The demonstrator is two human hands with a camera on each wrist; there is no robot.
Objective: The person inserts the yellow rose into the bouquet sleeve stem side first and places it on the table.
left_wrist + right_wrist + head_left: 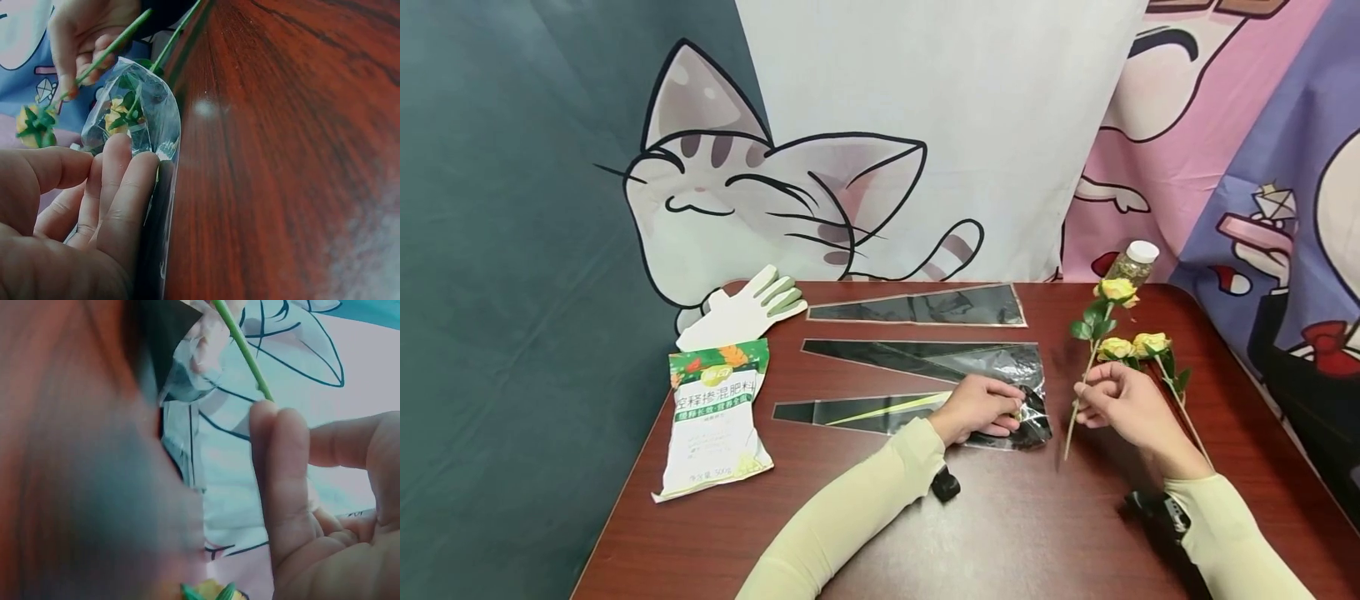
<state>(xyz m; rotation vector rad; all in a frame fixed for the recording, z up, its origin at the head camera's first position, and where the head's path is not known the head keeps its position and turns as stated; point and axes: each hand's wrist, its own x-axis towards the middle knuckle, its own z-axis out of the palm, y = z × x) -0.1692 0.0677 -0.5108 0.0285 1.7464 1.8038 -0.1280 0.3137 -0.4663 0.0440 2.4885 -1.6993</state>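
My left hand (985, 408) pinches the clear film at the wide right end of the nearest flower sleeve (857, 410), a tapered black-and-clear one with a yellow-green stripe. The mouth of this sleeve bulges apart in the left wrist view, just past the fingertips (145, 164). To the right, my right hand (1123, 404) holds a yellow artificial rose (1116, 290) by its green stem (247, 353), between thumb and fingers. The bloom points away from me and the stem's bare end hangs toward the table. Two more yellow roses (1152, 343) lie behind the right hand.
Two more tapered sleeves (917, 307) (925, 357) lie flat farther back. At the left are a fertilizer bag (715, 425) and a white glove (741, 308). A white-capped jar (1135, 260) stands at the back right of the brown table (1000, 525), with printed cloth behind.
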